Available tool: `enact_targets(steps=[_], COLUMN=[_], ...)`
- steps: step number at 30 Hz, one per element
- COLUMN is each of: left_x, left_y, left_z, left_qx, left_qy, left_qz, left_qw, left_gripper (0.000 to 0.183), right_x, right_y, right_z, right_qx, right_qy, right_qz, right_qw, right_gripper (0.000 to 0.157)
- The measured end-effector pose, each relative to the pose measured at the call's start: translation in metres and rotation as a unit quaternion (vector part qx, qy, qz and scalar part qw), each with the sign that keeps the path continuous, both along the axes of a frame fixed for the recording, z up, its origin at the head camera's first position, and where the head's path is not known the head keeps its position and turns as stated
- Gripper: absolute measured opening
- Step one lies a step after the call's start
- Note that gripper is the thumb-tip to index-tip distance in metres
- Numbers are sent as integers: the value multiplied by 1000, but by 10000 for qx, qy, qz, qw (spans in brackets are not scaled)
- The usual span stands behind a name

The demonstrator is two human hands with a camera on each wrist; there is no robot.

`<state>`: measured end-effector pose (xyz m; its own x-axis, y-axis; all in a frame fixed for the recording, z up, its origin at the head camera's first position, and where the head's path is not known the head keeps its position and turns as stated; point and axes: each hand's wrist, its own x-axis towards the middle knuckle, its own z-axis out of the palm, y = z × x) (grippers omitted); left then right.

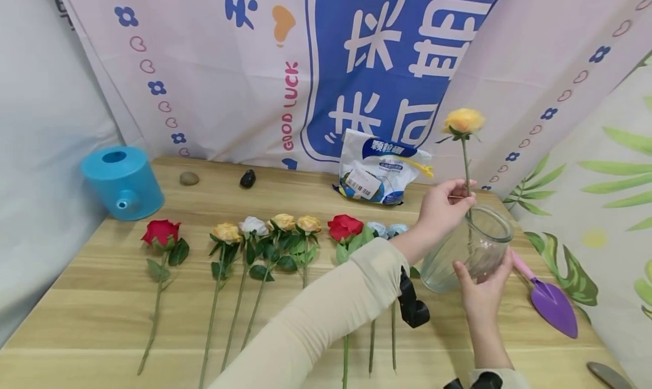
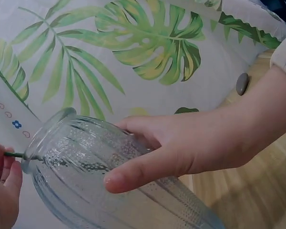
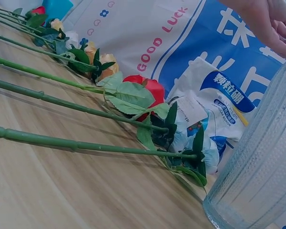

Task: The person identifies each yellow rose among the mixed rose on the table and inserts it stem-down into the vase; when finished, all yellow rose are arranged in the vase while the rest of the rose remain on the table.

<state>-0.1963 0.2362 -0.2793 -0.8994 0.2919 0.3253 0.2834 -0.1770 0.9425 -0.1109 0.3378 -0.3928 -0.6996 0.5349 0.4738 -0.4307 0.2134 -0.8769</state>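
Note:
A yellow rose (image 1: 463,122) stands upright over the mouth of a clear ribbed glass vase (image 1: 491,223), its lower stem inside the glass. My left hand (image 1: 443,208) pinches the green stem just above the rim; in the left wrist view it shows only at the left edge. Lower down, my right hand (image 1: 484,287) grips the side of the vase, which leans to the right. The left wrist view shows the right thumb (image 2: 133,174) across the glass. In the right wrist view the vase (image 3: 252,162) fills the right side, its base near the tabletop.
Several red, yellow, white and pale blue roses (image 1: 295,225) lie in a row on the wooden table (image 1: 91,310). Behind are a blue watering can (image 1: 122,188), two stones and a white-blue bag (image 1: 377,168). A purple trowel (image 1: 552,307) and grey stone (image 1: 608,375) lie right.

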Motion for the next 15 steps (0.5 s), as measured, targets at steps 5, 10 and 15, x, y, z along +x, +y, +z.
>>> enact_targets(steps=[5, 10, 15], left_x=[0, -1, -2], left_y=[-3, -6, -5], left_z=[6, 10, 6], left_qx=[-960, -1135, -1068], left_qy=[274, 285, 84], left_qz=[-124, -190, -135], left_qw=[9949, 9929, 9942], left_gripper=[21, 17, 16], right_x=[-2, -1, 3], right_y=[0, -1, -2], right_z=[-1, 1, 0], right_qx=[-25, 44, 111], right_qy=[71, 134, -21], right_qz=[37, 30, -72], right_qw=[10000, 9999, 9999], right_gripper=[91, 91, 91])
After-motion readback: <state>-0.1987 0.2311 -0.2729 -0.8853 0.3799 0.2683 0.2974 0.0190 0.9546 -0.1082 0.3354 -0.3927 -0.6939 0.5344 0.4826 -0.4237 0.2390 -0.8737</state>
